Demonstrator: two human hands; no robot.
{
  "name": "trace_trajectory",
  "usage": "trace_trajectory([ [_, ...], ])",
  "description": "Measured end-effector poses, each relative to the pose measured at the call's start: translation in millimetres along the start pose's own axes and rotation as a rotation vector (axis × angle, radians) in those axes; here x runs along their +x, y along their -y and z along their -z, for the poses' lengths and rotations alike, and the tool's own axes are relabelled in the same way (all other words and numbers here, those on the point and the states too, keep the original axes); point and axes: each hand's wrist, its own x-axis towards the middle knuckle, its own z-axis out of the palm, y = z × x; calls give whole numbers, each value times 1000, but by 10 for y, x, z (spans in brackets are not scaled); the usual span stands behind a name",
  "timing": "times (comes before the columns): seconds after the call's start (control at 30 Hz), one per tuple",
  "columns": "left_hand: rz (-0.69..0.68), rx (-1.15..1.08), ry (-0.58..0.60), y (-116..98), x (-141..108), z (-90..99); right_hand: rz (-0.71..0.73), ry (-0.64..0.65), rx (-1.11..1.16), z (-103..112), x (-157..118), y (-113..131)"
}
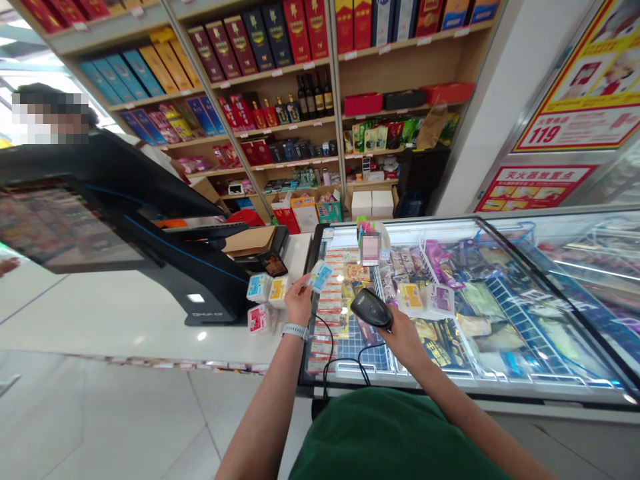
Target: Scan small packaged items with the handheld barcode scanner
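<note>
Head view: left hand [299, 297] pinches a blue-labelled pack [321, 276] near small tubs [259, 319] on the counter [220, 345], right hand [403, 332] gripping a black scanner [370, 308] over the freezer [575, 433].

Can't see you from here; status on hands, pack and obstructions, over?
Left grip: holding blue-labelled pack. Right grip: holding black scanner, apart from pack. Black cable looped between them, might snag.

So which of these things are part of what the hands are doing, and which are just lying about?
In use:
black scanner, in the right hand
blue-labelled pack, in the left hand
probably the similar packs beside the left hand

Apparently just lying about:
dark bottles
open cartons
red-and-yellow poster
</note>
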Motion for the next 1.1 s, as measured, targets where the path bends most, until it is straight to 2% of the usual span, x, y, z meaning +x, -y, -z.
trace_trajectory([
  [0.4, 26, -19, 24, 33, -21, -61, -6, -28, 72, 35, -37, -8],
  [0.57, 123, -134, 30, 170, -27, -127, -52, -37, 73, 36, -63, -34],
  [0.67, 253, -256, 47, 246, -72, -195, -78, -48, 89, 52, -87, -41],
  [0.87, 543, -395, 145, 222, -314, -453, -139, -70, 174, 105, -165, -121],
  [1.1, 694, -448, 289, 142, -573, -874, -194, -150, 187, 206, -291, -246],
])
